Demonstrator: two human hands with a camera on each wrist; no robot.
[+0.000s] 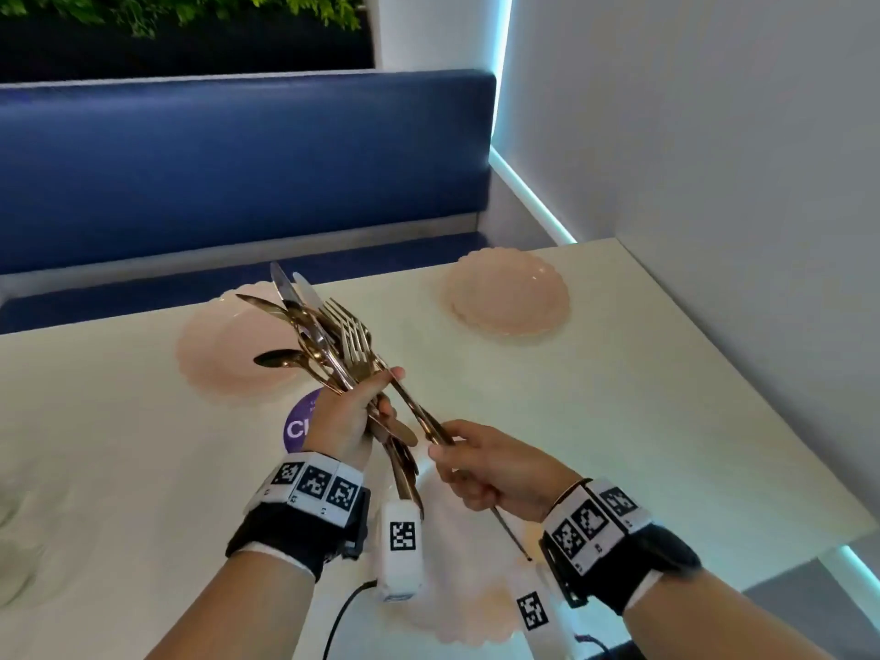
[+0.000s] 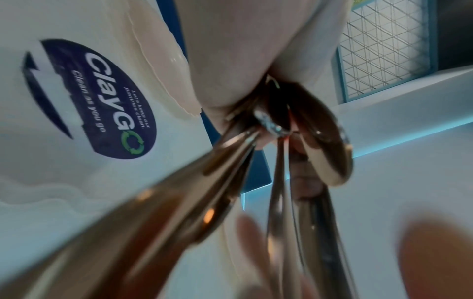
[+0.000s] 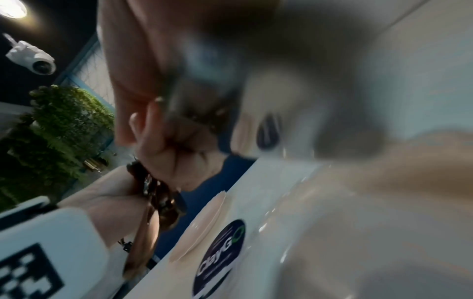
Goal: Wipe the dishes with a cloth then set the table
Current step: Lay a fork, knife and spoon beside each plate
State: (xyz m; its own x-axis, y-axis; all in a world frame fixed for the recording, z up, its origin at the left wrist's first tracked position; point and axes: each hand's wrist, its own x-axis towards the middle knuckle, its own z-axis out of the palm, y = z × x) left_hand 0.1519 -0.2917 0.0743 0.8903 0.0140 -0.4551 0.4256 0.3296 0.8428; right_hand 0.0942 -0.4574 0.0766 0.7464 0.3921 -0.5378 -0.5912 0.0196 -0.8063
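While gripping the cutlery (image 1: 324, 340) in a fanned bunch, held the left hand (image 1: 347, 416) above the table (image 1: 666, 421), tines and blades aimed up and away toward the bench (image 1: 238, 159). Pinched 1 fork (image 1: 381, 364) by its handle with the right hand (image 1: 490, 464), long axis slanting from that hand up-left into the bunch; right hand plainly the nearer for drawing it out, probably toward the near right. Showed 3 pink plates: 1 far left (image 1: 214, 354) under the bunch, 1 far right (image 1: 507, 292), 1 near (image 1: 466, 612) beneath the wrists. Left bare tabletop between the far right plate and the right edge, wall close beyond.

From the left wrist, showed handles (image 2: 179, 182) running down past the lens, sticker (image 2: 102, 101) and plate rim (image 2: 163, 60) behind.

From the right wrist, mostly blur; left hand (image 3: 179, 153) clenched on the bunch, sticker (image 3: 220, 257) on the table below. Could not tell the right hand's grasp in this view.
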